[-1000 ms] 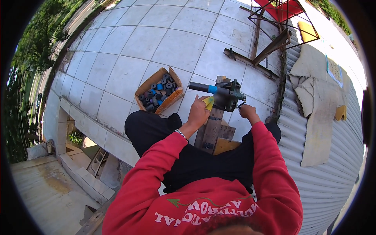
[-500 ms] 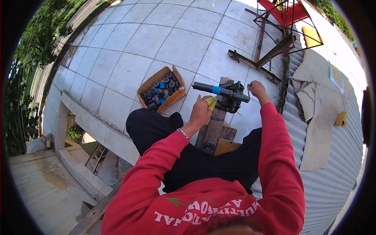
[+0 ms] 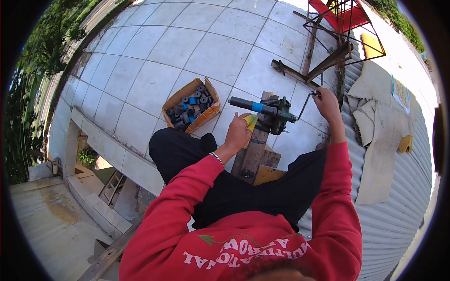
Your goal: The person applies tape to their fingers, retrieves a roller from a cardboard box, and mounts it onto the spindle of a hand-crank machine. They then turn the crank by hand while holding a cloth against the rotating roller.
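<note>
A dark hand-cranked device [image 3: 280, 114] is mounted on an upright-looking wooden board [image 3: 255, 152] between my legs. From its left side sticks out a long dark cylinder [image 3: 240, 101] with a bright blue band. My right hand [image 3: 327, 104] is closed on the end of the bent metal crank [image 3: 305, 106], to the right of the device. My left hand [image 3: 238, 133] pinches a folded yellow-and-green piece [image 3: 251, 121], a cloth or sponge by its look, just below the cylinder. Whether it touches the cylinder I cannot tell.
Left of the device, an open cardboard box [image 3: 206, 122] holds many dark and some blue cylindrical pieces. Metal beams [image 3: 295, 74] and a red-and-black frame [image 3: 344, 23] stand at the far right. Corrugated roofing [image 3: 398, 187] with grey sheets [image 3: 379, 154] lies right; a drop opens at left.
My right hand has moved right and slightly away from the device, and the crank has turned outward with it. My left hand stays by the cylinder with the yellow-and-green piece.
</note>
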`<state>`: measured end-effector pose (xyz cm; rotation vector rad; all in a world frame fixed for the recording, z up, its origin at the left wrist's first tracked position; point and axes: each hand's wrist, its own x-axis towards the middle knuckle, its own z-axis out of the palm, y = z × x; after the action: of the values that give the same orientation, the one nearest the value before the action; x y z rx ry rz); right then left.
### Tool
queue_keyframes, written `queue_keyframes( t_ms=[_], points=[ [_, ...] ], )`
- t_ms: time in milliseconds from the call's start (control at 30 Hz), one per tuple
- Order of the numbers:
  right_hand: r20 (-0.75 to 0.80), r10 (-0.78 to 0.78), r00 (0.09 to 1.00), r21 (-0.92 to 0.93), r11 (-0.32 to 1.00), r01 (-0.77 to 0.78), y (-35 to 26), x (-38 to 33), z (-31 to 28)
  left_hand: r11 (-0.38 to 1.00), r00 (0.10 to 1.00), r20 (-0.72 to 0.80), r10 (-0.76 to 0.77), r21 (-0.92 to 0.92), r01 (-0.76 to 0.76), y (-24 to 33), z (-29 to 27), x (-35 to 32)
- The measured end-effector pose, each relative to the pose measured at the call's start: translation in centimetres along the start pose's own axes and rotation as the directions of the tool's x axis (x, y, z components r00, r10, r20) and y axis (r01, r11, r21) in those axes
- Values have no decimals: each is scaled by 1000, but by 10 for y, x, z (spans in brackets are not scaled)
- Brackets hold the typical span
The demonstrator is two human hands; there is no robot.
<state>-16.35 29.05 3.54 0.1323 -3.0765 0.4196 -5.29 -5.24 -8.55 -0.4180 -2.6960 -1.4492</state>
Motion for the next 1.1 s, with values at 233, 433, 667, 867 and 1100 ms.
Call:
queue_keyframes(
  t_ms=[233, 433, 667, 867, 1100],
  points=[
    [48, -44, 998, 179, 983, 35, -46, -85, -71, 1000, 999, -32, 17, -12, -17, -2, 2, 0],
    [382, -14, 924, 251, 964, -89, -59, -142, -73, 1000, 999, -31, 13, -6, -13, -3, 2, -1],
    [676, -76, 733, 272, 950, -152, -28, -167, 9, 1000, 1000, -21, 7, 4, -7, -4, 4, -1],
    [747, 35, 663, 193, 944, -267, 5, -156, 105, 1000, 1000, -17, 4, 19, -4, -1, 1, -1],
    [629, 25, 777, 237, 946, -222, 44, -91, 182, 1000, 1000, -5, -19, 4, 19, 1, -1, -1]
  ],
)
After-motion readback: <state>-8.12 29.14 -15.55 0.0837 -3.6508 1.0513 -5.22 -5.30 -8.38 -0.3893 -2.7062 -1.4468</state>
